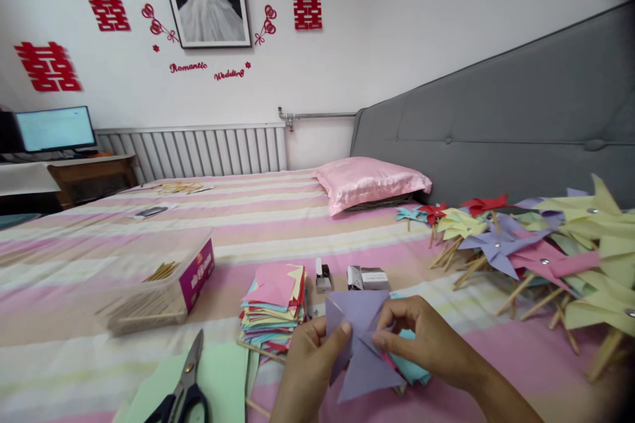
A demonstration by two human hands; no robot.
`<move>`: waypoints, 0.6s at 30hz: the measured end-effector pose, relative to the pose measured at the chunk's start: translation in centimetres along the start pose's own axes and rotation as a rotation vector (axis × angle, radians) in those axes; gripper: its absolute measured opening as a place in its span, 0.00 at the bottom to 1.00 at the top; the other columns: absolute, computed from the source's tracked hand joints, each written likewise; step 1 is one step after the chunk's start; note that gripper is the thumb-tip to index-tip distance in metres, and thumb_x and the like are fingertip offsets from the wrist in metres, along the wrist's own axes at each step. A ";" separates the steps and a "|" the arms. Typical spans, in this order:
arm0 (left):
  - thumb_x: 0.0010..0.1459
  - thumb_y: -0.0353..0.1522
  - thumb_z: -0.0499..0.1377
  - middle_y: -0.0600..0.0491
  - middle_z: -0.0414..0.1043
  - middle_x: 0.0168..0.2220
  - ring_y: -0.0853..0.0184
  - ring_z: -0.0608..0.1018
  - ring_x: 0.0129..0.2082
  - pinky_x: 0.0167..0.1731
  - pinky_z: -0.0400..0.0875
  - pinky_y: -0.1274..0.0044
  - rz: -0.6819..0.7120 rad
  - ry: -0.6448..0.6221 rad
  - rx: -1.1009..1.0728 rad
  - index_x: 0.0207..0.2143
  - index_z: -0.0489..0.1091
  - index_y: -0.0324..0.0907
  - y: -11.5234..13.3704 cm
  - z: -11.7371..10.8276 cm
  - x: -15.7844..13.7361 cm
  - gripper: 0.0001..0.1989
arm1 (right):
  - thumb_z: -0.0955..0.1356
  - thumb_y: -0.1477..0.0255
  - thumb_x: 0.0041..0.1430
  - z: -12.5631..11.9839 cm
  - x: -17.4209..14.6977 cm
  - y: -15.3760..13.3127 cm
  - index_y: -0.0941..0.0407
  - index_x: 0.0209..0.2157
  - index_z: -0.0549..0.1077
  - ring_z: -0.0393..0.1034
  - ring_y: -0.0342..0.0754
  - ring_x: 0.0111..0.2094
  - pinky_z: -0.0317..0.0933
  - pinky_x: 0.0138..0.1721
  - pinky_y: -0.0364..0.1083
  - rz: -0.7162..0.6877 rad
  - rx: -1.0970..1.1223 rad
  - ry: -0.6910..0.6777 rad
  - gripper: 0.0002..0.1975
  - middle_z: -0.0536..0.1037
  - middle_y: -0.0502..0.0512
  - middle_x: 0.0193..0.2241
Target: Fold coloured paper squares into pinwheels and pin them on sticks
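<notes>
Between my hands is a purple paper square (364,370) with cuts running in from its corners. My left hand (315,357) pinches its left side, the thumb lying on top near the middle. With thumb and forefinger closed, my right hand (421,337) grips a flap on the paper's right side. Just left of it stands a tall stack of coloured paper squares (272,304). Light blue paper pieces (411,360) lie partly hidden beneath my right hand. Two small boxes, an open one (323,275) and a grey-white one (368,278), sit right behind the purple paper.
Scissors (188,377) rest on light green paper (225,377) at front left. A clear plastic box (149,297) holds wooden sticks. Several finished paper pinwheels (546,261) crowd the right side. A pink pillow (370,182) lies by the grey headboard (496,106).
</notes>
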State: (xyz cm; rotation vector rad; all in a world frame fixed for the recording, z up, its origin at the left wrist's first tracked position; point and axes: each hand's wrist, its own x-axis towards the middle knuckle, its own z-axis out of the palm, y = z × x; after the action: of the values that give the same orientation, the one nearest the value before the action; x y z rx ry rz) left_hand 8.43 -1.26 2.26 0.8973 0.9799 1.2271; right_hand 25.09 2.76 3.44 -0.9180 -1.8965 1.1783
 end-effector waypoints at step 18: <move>0.35 0.40 0.67 0.52 0.70 0.18 0.71 0.66 0.17 0.19 0.59 0.80 0.054 0.076 0.142 0.24 0.75 0.32 -1.0 0.6 0.6 0.18 | 0.67 0.74 0.48 0.4 -0.1 -0.2 0.58 0.18 0.68 0.66 0.44 0.19 0.60 0.22 0.41 0.015 -0.132 0.039 0.08 0.71 0.49 0.15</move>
State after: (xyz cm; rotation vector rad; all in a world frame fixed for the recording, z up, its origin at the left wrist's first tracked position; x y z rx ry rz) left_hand 9.32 -0.79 1.42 0.9995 1.1209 1.2564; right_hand 24.82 2.43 3.45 -1.0199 -1.9581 1.0459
